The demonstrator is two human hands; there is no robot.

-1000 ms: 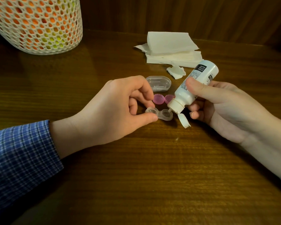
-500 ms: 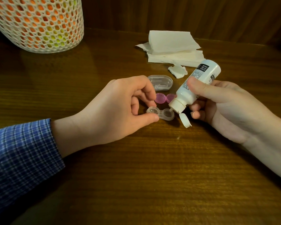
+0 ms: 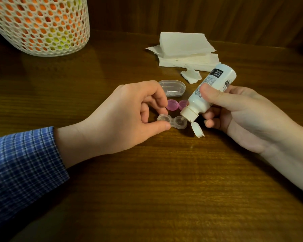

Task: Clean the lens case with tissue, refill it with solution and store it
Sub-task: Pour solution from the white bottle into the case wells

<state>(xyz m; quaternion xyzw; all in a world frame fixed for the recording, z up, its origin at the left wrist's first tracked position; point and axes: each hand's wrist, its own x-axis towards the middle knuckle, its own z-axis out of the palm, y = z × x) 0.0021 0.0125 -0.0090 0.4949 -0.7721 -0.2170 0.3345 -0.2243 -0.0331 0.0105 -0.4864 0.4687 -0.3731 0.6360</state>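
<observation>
A clear two-well lens case lies on the wooden table. My left hand pinches its left well between thumb and fingers. My right hand grips a white solution bottle, tipped nozzle-down with its tip over the right well. The bottle's flip cap hangs open. Two pink screw caps lie just behind the case. A crumpled tissue scrap sits farther back.
A clear oval storage box stands behind my left hand. A stack of white tissues lies at the back, near the dark wooden wall. A white mesh basket with orange and yellow contents fills the far left corner.
The bottle's nozzle has sunk slightly closer over the right well. Both hands keep their holds.
</observation>
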